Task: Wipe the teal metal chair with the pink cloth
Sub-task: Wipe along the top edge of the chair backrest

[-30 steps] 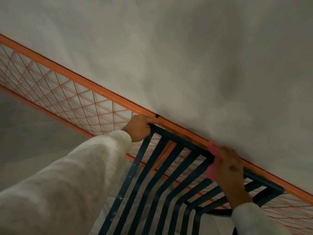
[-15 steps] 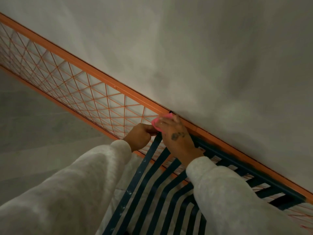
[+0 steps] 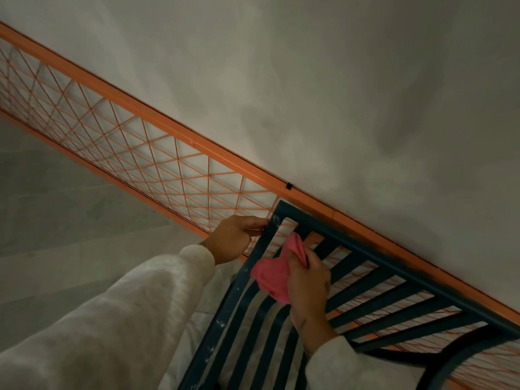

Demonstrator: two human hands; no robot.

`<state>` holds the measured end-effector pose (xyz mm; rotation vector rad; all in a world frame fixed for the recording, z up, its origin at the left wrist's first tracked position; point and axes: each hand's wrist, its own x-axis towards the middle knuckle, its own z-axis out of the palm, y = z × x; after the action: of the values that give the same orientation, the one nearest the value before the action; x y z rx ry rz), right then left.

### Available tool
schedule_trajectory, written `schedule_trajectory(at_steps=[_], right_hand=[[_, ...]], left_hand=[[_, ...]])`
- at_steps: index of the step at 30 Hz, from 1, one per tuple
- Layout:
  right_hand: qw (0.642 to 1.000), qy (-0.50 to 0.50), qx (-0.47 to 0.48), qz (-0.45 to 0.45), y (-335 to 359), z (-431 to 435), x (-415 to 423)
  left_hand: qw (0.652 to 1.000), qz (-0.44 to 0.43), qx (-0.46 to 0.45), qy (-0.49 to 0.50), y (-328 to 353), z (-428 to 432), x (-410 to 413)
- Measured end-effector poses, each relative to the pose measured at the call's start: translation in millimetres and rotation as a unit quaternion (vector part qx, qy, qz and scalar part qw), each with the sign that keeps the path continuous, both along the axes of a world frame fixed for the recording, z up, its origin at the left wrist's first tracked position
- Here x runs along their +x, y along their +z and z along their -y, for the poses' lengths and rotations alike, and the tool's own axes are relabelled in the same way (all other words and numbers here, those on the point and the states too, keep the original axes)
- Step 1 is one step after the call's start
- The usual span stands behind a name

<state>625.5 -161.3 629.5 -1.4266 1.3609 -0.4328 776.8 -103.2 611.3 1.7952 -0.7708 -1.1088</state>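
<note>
Gripping teal metal chair (image 3: 365,237) corner upright: left hand (image 3: 235,237), fingers closed on frame. Right hand (image 3: 308,285), fingers bunching pink cloth (image 3: 274,273) against chair slats below top rail.

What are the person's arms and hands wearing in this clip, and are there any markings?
Both arms wear loose, fuzzy off-white sleeves ending at the wrists. The left hand and right hand are bare, with no gloves. The right hand shows small dark tattoo-like marks near the wrist and on its outer edge.
</note>
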Motion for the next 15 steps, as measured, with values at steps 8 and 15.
schedule_trajectory(at_steps=[8, 15], right_hand=[[1.0, 0.029, -0.003, -0.008, 4, 2, 35], [0.997, 0.07, 0.019, -0.018, 8, 15, 29]], left_hand=[[1.0, 0.009, -0.003, -0.008, 6, 1, -4], [1.0, -0.008, -0.013, 0.006, -1, 3, -1]])
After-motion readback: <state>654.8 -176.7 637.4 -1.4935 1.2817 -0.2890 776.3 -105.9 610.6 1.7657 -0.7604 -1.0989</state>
